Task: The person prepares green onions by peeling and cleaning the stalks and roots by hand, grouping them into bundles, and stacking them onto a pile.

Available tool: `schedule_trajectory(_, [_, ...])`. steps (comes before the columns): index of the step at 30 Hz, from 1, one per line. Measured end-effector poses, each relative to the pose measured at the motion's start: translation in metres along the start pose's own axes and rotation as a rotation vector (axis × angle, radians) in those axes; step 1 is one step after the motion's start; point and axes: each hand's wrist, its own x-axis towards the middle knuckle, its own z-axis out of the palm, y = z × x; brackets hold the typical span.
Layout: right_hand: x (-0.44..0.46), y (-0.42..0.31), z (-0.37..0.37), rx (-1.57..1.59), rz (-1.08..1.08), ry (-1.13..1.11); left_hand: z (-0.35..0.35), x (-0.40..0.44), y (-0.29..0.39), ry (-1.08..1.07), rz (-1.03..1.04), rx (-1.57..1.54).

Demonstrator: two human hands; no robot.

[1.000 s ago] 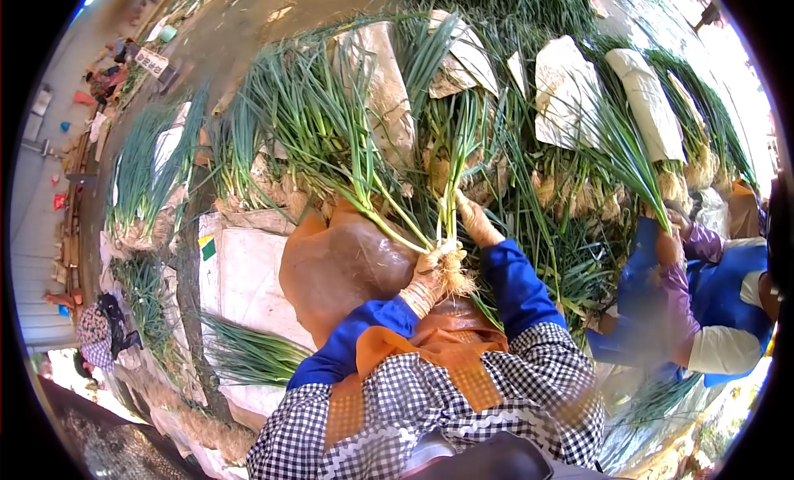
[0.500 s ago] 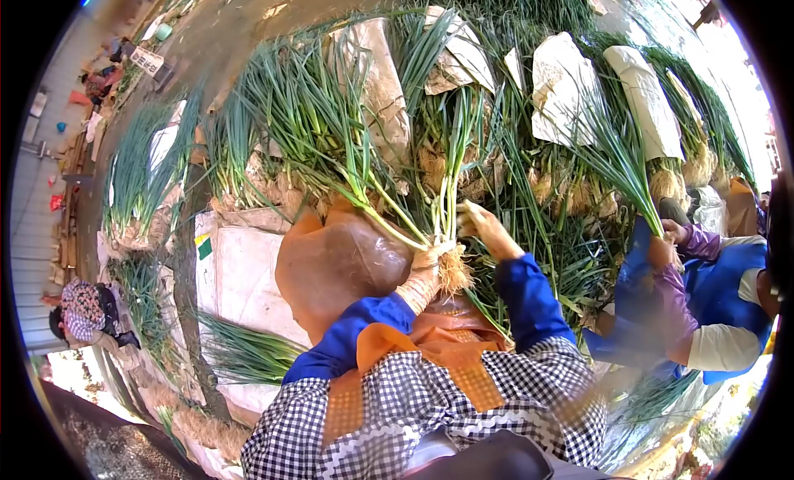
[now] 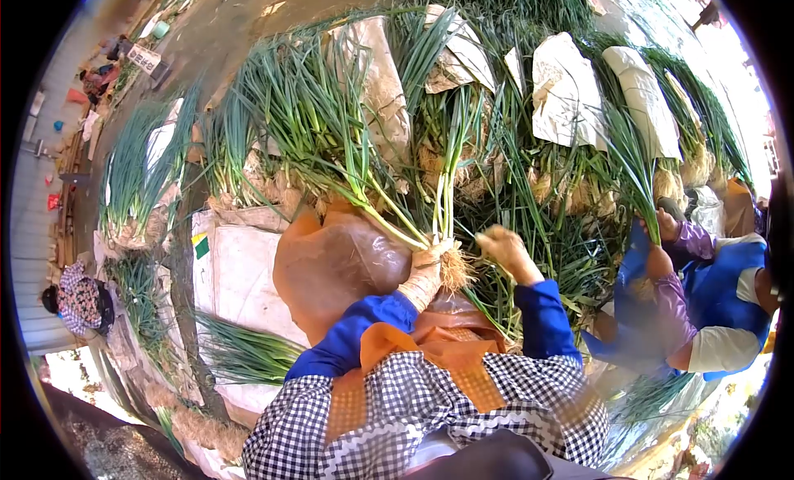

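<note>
Green onions are being gripped near their roots by the left hand alone, as the right hand is being drawn rightward, clear of it. The right fingers are being kept curled; whether anything thin is being pinched cannot be told.

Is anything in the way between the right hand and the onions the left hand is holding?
Nothing visible blocks the right hand from the long green onions with white stalks and stringy roots in the left hand. There's an open gap; the long green leaves lie beneath it.
</note>
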Motion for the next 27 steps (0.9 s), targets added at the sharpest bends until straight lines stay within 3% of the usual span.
schedule_trajectory(1, [0.015, -0.005, 0.011, 0.234, -0.007, 0.125, 0.01, -0.009, 0.004, -0.017, -0.011, -0.023])
schedule_trajectory(2, [0.027, -0.022, 0.011, 0.447, 0.05, -0.027, 0.012, -0.002, -0.009, 0.068, 0.177, 0.036])
schedule_trajectory(6, [0.065, -0.03, 0.058, 0.647, -0.047, -0.022, 0.001, 0.007, -0.013, 0.196, 0.24, 0.28])
schedule_trajectory(9, [0.06, -0.018, 0.058, 0.692, -0.049, 0.097, -0.001, 0.007, -0.003, 0.105, 0.235, 0.153])
schedule_trajectory(10, [0.057, -0.016, 0.059, 0.745, -0.047, 0.129, -0.004, 0.007, -0.001, 0.059, 0.216, 0.147])
schedule_trajectory(11, [0.058, -0.016, 0.067, 1.027, 0.007, 0.172, -0.006, 0.008, 0.001, 0.009, 0.168, 0.104])
schedule_trajectory(14, [0.054, -0.001, 0.054, 0.888, 0.035, 0.111, 0.01, -0.007, 0.015, -0.115, 0.005, -0.046])
schedule_trajectory(16, [0.064, 0.01, 0.055, 0.888, 0.01, 0.184, 0.019, -0.016, 0.022, -0.161, -0.066, -0.147])
schedule_trajectory(18, [0.078, 0.027, 0.035, 1.096, 0.153, 0.348, 0.022, -0.024, 0.03, -0.175, -0.14, -0.356])
schedule_trajectory(21, [0.07, 0.042, 0.003, 0.826, 0.162, 0.269, 0.011, -0.033, 0.045, -0.269, -0.154, -0.226])
schedule_trajectory(22, [0.06, 0.038, -0.002, 0.703, 0.201, 0.245, 0.009, -0.03, 0.041, -0.14, -0.061, -0.174])
schedule_trajectory(24, [0.05, 0.058, -0.001, 0.574, 0.165, 0.297, 0.006, -0.022, 0.034, -0.077, -0.074, -0.172])
schedule_trajectory(27, [0.026, 0.159, 0.011, -0.724, -0.118, 0.02, -0.001, -0.013, 0.023, -0.068, -0.004, -0.078])
